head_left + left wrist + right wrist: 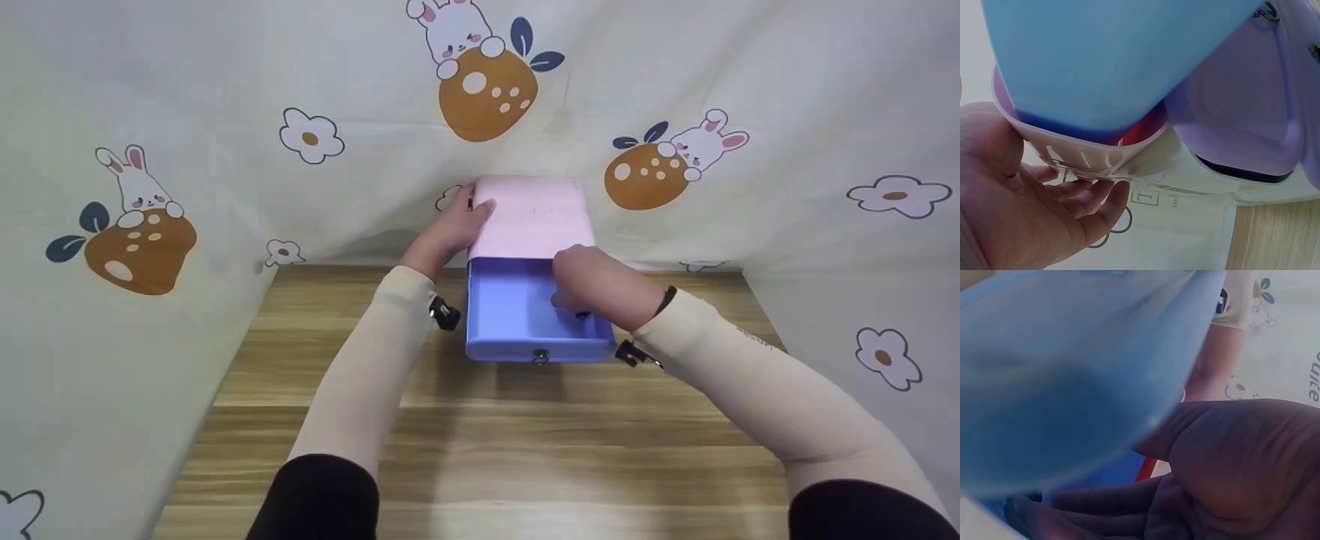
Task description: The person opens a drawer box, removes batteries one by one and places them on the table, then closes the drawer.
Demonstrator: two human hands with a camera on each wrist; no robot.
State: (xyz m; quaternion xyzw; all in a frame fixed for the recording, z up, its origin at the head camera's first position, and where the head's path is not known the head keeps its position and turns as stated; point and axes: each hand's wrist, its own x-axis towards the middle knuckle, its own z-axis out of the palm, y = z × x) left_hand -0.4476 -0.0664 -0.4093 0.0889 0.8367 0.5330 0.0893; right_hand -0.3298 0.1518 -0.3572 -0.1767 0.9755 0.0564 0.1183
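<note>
A pink drawer box stands against the back cloth, with its blue top drawer pulled out towards me. My left hand grips the box's left side, thumb on the top edge, fingers along the side wall in the left wrist view. My right hand reaches over the drawer's right wall, fingers bent down inside. A small dark thing shows below that hand. In the right wrist view the blue wall covers part of the fingers, and I cannot tell whether they hold it.
A lower purple drawer with a ring pull sits pushed in beside the blue one. The drawer front has its own ring pull. Wood-grain tabletop lies in front, and patterned cloth hangs round the back and sides.
</note>
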